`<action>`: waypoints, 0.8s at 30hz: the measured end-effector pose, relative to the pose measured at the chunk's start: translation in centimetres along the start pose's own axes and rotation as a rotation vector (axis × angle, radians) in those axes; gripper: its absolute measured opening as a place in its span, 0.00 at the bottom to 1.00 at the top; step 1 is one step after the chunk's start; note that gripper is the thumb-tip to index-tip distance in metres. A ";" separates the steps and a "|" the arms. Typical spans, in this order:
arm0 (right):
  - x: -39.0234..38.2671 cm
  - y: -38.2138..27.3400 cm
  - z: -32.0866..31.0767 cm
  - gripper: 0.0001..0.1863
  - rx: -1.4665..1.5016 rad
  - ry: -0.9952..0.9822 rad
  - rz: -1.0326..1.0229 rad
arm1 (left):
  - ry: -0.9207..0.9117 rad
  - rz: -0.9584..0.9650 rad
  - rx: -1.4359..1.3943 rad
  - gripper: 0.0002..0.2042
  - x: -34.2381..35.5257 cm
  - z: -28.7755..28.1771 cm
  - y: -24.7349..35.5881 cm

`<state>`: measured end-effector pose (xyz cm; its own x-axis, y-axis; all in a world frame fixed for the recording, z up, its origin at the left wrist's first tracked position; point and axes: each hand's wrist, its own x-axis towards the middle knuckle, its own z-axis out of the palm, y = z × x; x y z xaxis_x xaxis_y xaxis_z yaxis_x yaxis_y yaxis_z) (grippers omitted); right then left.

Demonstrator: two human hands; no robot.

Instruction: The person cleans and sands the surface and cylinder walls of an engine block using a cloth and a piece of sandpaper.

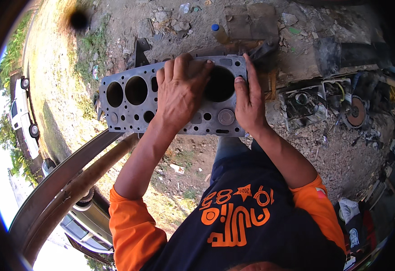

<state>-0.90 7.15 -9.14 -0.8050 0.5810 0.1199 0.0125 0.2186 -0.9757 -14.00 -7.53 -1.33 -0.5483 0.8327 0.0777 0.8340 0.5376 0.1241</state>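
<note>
A grey engine block (186, 128) lies in front of me, its flat top face toward me, with large round bores and smaller holes. My left hand (178, 88) presses on the middle of that face with its fingers bent. Its thumb reaches to the rim of the right-hand bore (219, 86). Whatever is under the palm and fingertips stays hidden. At the block's right end, my right hand (251, 101) clasps the edge, thumb on top and fingers along the side. Two more bores (136, 90) show to the left of my left hand.
Behind the block stands a blue-capped bottle (220, 34). Greasy engine parts (303, 104) and a rusty disc (356, 112) lie on dirt ground to the right. A curved metal beam (62, 176) and a pipe run at lower left. Parked vehicles (24, 113) are farther left.
</note>
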 end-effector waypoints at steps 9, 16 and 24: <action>0.0 0.4 0.2 0.29 0.006 0.012 -0.013 | -0.007 0.004 -0.015 0.20 0.8 0.0 0.0; 0.0 0.6 0.1 0.29 -0.014 0.013 -0.021 | -0.014 -0.034 -0.013 0.21 0.0 -0.3 -0.1; -0.2 0.3 0.2 0.29 0.000 0.020 0.025 | -0.019 -0.068 0.004 0.20 -0.2 -0.2 0.5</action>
<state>-0.88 6.99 -9.52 -0.7925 0.6018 0.0991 0.0327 0.2042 -0.9784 -13.54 -7.44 -1.14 -0.6027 0.7964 0.0500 0.7949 0.5937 0.1246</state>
